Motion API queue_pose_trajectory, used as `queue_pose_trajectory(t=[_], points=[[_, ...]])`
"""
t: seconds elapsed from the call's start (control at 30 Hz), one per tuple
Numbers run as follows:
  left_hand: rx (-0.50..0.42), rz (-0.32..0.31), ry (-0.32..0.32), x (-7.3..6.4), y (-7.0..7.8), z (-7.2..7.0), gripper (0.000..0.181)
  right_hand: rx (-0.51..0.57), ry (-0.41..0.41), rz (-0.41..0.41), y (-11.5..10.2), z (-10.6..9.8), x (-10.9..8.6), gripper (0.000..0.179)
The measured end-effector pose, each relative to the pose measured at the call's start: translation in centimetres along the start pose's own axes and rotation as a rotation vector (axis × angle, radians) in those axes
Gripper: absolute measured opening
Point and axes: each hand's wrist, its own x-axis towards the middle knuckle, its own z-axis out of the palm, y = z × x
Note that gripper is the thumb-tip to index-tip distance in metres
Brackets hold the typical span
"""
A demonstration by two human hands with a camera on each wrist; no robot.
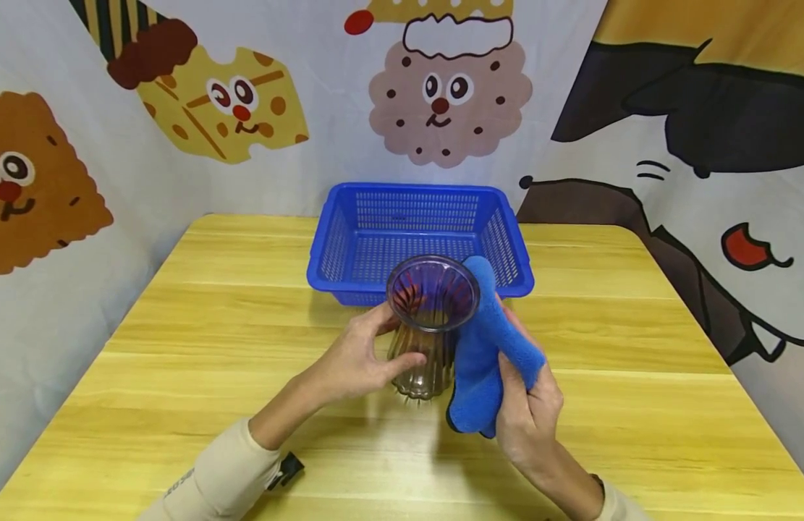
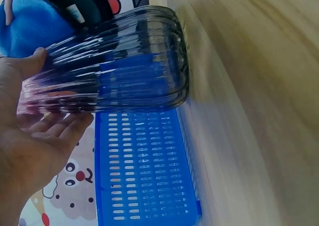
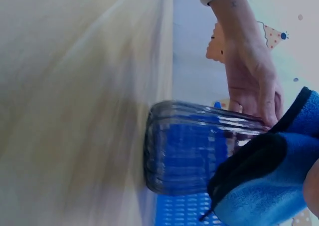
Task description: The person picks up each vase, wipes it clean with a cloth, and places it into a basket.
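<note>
A ribbed, smoky glass vase [image 1: 422,358] with a flared round rim stands upright over the table, its base close to the wood. My left hand [image 1: 365,354] grips it from the left, thumb in front and fingers behind the narrower part. In the left wrist view the glass vase [image 2: 134,61] shows clear, with its wide base away from the hand. A blue plush cloth [image 1: 480,376] with dark edging hangs from my right hand [image 1: 532,409], which pinches it beside the vase. The cloth [image 3: 269,201] overlaps the vase's upper part in the right wrist view.
Behind the vase, a blue slotted plastic basket [image 1: 333,278] sits at the far side of the wooden table [image 1: 213,347]. A printed cloth with cartoon figures [image 1: 336,94] hangs along the back and sides. A black clip-like piece [image 1: 287,469] shows by the left sleeve.
</note>
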Motion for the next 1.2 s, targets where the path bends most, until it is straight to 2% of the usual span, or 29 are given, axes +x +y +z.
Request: queue_pose_trajectory(t=[0.33,0.43,0.57,0.67,0.9,1.03,1.2], points=[[0.003,0.068,0.005,0.2,-0.3,-0.1,0.073,-0.013,-0.126,0.181,-0.1,-0.7,-1.1,0.054],[0.006,0.078,0.008,0.2,-0.4,-0.1,0.073,-0.012,-0.188,0.167,0.1,-0.9,-0.7,0.055],[0.011,0.083,0.014,0.2,-0.5,-0.1,0.073,-0.025,-0.252,0.065,0.5,-1.0,-0.1,0.041],[0.013,0.082,0.018,0.2,-0.4,0.0,0.073,-0.018,-0.267,0.026,0.7,-1.1,0.0,0.039],[-0.004,0.083,-0.005,0.3,-0.3,0.0,0.074,-0.016,-0.299,0.04,0.6,-1.2,-0.3,0.041],[-0.004,0.078,-0.011,0.4,-0.2,-0.1,0.075,0.009,-0.299,0.048,0.7,-1.4,-0.4,0.041],[-0.005,0.077,-0.01,0.3,-0.2,-0.2,0.076,-0.013,-0.29,0.066,0.8,-1.7,-0.6,0.039]])
